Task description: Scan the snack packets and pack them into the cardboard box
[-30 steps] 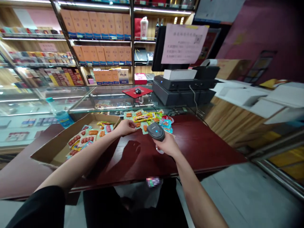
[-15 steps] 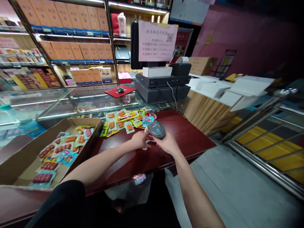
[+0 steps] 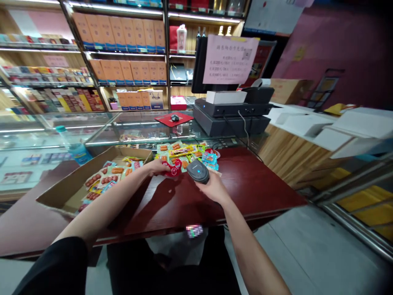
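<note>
My right hand point(image 3: 212, 186) is wrapped round the handle of a dark grey barcode scanner point(image 3: 198, 170), a small blue light glowing on its top. To its left, my left hand point(image 3: 158, 167) is closed on a red snack packet point(image 3: 173, 168) with a white print. Just beyond both hands lies a spread of packaged sausages point(image 3: 184, 151) in clear, yellow and green wrappers. Blue snack packets point(image 3: 210, 159) lie behind the scanner. At the left, an open cardboard box point(image 3: 64, 190) holds several more sausage packs, partly hidden by my left forearm.
Everything stands on a dark red table point(image 3: 245, 184) against a glass counter point(image 3: 104, 131). A cash register point(image 3: 233, 116) with a monitor, a mouse point(image 3: 175, 117) on a red pad and a blue-capped bottle point(image 3: 76, 147) are around it. A metal railing point(image 3: 346, 229) is at right.
My left hand has moved left, away from the scanner, with the red packet now plainly visible in it. The scanner has shifted slightly left relative to the table, and the view has turned left.
</note>
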The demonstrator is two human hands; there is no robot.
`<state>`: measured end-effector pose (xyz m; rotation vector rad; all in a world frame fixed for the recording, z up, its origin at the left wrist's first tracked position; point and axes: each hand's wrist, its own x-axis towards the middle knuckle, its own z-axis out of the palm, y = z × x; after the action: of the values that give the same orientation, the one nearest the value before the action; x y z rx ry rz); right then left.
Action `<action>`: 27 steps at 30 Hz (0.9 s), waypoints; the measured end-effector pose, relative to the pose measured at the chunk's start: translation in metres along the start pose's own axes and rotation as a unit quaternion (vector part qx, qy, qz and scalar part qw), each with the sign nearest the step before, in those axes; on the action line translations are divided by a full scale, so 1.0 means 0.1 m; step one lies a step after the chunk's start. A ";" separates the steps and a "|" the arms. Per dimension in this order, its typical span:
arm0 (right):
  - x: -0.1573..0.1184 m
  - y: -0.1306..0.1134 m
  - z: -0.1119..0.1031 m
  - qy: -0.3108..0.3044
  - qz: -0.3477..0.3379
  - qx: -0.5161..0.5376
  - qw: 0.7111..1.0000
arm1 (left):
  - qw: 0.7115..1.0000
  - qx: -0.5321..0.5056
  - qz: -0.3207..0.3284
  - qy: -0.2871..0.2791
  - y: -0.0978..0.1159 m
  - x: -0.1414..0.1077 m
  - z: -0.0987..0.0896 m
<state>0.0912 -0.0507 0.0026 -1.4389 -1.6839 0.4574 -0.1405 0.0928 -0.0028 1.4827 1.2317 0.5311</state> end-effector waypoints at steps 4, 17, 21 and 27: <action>0.08 -0.12 0.21 -0.038 0.005 0.005 0.999 | 0.996 -0.089 -0.020 -0.006 0.05 -0.13 -0.25; 0.16 -0.12 0.34 -0.027 0.021 -0.010 0.999 | 0.981 -0.172 0.085 0.012 0.10 -0.12 -0.31; 0.16 -0.13 0.33 -0.023 0.028 -0.014 0.999 | 0.981 -0.178 0.083 0.008 0.07 -0.09 -0.32; 0.16 -0.13 0.31 -0.025 0.027 -0.023 0.999 | 0.981 -0.172 0.088 0.012 0.04 -0.06 -0.32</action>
<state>0.0588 -0.0317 0.0002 -1.5216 -1.7075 0.4901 -0.1677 0.1021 0.0124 1.2971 0.9727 0.8398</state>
